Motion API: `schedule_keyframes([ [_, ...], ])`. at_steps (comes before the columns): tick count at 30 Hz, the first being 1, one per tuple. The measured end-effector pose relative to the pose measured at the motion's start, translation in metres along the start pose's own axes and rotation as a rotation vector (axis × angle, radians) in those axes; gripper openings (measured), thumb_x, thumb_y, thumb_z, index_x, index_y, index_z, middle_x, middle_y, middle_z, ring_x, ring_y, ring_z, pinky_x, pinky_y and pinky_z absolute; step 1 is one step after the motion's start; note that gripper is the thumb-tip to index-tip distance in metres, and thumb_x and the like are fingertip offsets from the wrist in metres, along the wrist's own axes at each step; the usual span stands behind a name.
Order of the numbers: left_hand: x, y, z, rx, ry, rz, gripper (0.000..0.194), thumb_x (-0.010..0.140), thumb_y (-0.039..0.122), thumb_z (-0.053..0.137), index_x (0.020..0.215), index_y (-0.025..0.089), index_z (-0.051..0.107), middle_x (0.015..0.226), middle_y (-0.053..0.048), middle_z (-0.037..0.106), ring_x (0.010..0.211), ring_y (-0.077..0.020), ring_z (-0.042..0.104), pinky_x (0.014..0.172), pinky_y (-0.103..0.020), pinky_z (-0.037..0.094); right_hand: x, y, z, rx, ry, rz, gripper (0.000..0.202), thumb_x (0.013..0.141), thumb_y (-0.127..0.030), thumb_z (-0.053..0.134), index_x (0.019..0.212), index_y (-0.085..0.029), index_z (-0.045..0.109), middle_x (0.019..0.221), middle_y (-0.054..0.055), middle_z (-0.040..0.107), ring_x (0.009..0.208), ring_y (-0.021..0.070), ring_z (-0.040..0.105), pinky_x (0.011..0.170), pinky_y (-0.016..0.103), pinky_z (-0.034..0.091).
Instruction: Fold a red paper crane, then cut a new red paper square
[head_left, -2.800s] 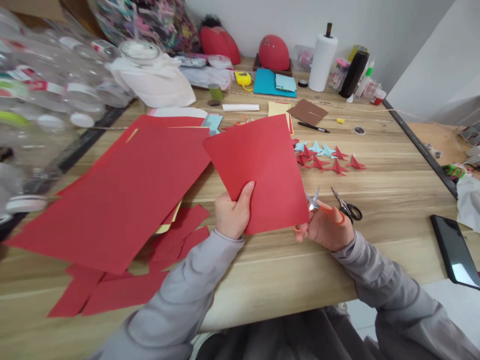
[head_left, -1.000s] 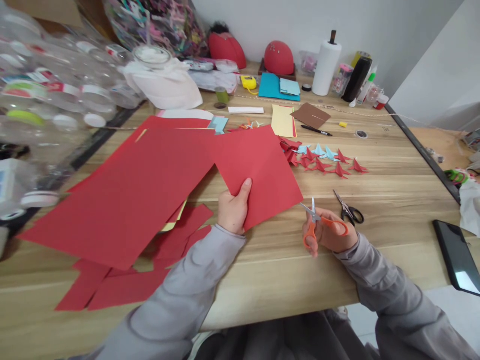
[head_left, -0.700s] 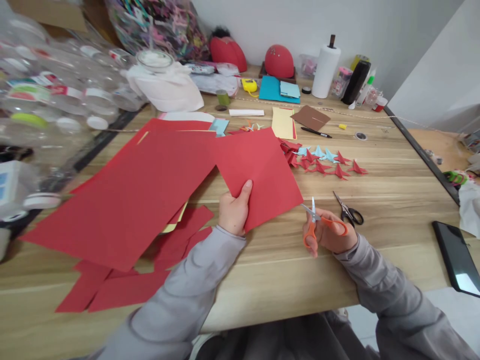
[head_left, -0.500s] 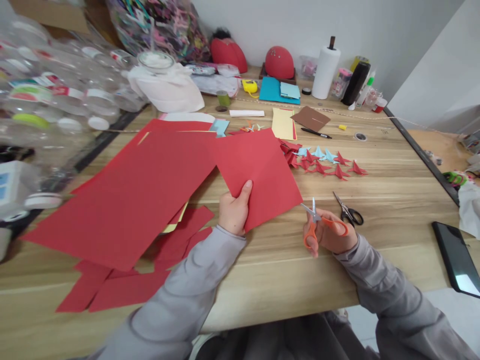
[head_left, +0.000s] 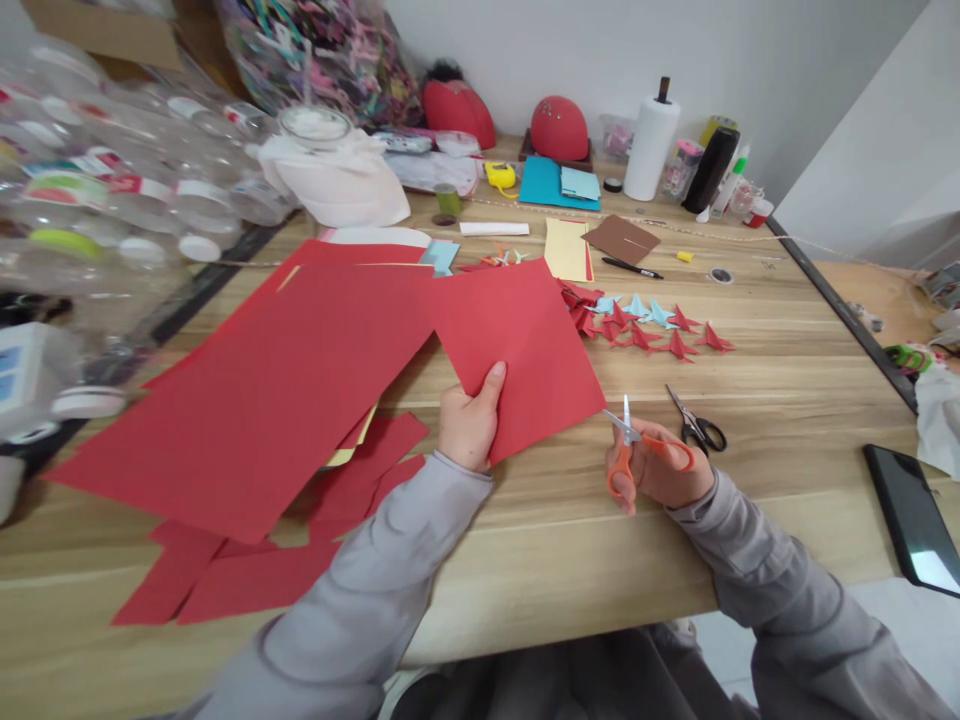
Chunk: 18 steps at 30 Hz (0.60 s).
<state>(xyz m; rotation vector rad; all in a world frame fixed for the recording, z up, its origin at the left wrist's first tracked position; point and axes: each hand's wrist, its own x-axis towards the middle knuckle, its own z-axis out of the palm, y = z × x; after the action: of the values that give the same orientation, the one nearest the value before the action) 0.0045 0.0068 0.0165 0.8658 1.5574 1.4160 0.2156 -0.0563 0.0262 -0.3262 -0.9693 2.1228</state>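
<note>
My left hand (head_left: 472, 412) grips a red sheet of paper (head_left: 525, 345) by its lower edge, the thumb lying on top. In my right hand (head_left: 664, 470) is a pair of orange-handled scissors (head_left: 628, 440), blades spread apart and one tip close to the sheet's right corner. Just beyond that hand, black-handled scissors (head_left: 697, 425) lie on the table. Large red sheets (head_left: 277, 380) rest at the left, with cut red pieces (head_left: 255, 580) beneath and in front of them. Folded red paper shapes (head_left: 641, 335) and light blue ones (head_left: 649, 310) lie behind the held sheet.
Plastic bottles (head_left: 135, 190) crowd the left side. Along the back stand a paper towel roll (head_left: 651, 150), a black bottle (head_left: 711, 170) and a red dome (head_left: 559, 128). Brown paper (head_left: 621, 242) and a pen (head_left: 632, 268) lie mid-table; a phone (head_left: 911, 520) is at the right edge.
Almost nothing differs. Both hands, the red sheet and the orange-handled scissors keep nearly the same places; the view has shifted very slightly.
</note>
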Motion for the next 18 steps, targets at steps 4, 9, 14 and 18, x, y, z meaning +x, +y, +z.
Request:
schedule_keyframes([
  [4,-0.003,0.002,-0.001,0.001,-0.060,0.024,0.044,0.066,0.049,0.068,0.088,0.011,0.070,0.097,-0.011,0.071,0.092,-0.0241,0.065,0.078,-0.032,0.055,-0.001,0.001,-0.002,0.006,0.007,-0.008,0.039,0.075,-0.049,0.062,0.088,-0.014,0.051,0.065,0.004,0.065,0.052,0.0163,0.061,0.046,0.026,0.045],
  [9,-0.008,0.008,-0.001,0.033,-0.170,0.066,0.050,0.062,0.053,0.071,0.087,0.011,0.071,0.097,-0.012,0.071,0.093,-0.0256,0.065,0.079,-0.033,0.055,0.000,0.000,-0.002,0.015,-0.021,0.001,0.036,0.076,-0.048,0.061,0.088,-0.015,0.052,0.063,0.003,0.064,0.052,0.0156,0.061,0.046,0.024,0.044],
  [14,-0.009,0.007,-0.004,0.046,-0.289,0.047,0.052,0.061,0.055,0.071,0.089,0.011,0.071,0.098,-0.012,0.071,0.093,-0.0261,0.065,0.079,-0.033,0.054,0.000,0.001,-0.002,-0.019,0.078,0.014,0.044,0.071,-0.054,0.063,0.091,-0.016,0.053,0.059,0.002,0.063,0.048,0.0160,0.059,0.044,0.026,0.045],
  [18,-0.011,0.000,-0.003,0.006,-0.325,0.023,0.049,0.062,0.052,0.072,0.093,0.013,0.070,0.102,-0.011,0.070,0.098,-0.0254,0.064,0.084,-0.033,0.053,0.001,0.000,-0.004,-0.065,0.183,-0.012,0.059,0.069,-0.055,0.063,0.114,-0.022,0.048,0.061,-0.002,0.063,0.047,0.0154,0.059,0.042,0.027,0.045],
])
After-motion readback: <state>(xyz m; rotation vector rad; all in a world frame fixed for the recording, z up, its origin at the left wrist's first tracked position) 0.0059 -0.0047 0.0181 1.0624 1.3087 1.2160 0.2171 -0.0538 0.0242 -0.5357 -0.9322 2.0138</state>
